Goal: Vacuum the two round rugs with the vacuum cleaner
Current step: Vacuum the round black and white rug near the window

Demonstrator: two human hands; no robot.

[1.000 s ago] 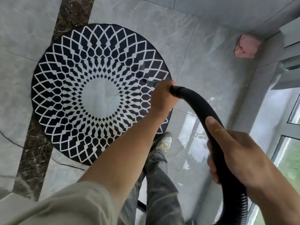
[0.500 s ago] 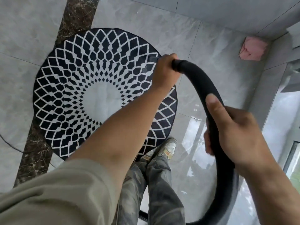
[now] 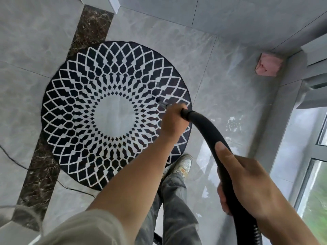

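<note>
**Both hands on the hose, nozzle over the patterned rug**

Looking straight down on a round rug (image 3: pixel 79 96), dark with a white lattice of diamonds around a pale centre. Lying flat on the grey tiled floor (image 3: pixel 221 85), its left part over a dark marble strip (image 3: pixel 92 27).

Gripping the front end of the black vacuum hose (image 3: pixel 203 124) with the left hand (image 3: pixel 174 121), fingers curled round it, above the rug's right side. Just ahead of that hand, a short pale nozzle tip (image 3: pixel 162 103), blurred, pointing down at the rug; cannot tell whether touching the pile.

Clasping the same hose farther back with the right hand (image 3: pixel 247 188), thumb laid straight along the top, fingers wrapped underneath. Arching between the two hands, then turning to ribbed tubing at the lower right edge.

Standing with a pale shoe (image 3: pixel 184 164) right at the rug's near rim, grey trouser leg (image 3: pixel 175 209) above it. Any mark on the shoe too blurred to read.

Trailing over the tiles past the rug's near-left edge, a thin black cable (image 3: pixel 74 189). Tucked in the far right corner, a crumpled pink thing (image 3: pixel 269 65). At the right, a window frame (image 3: pixel 300 188) with green beyond.
</note>
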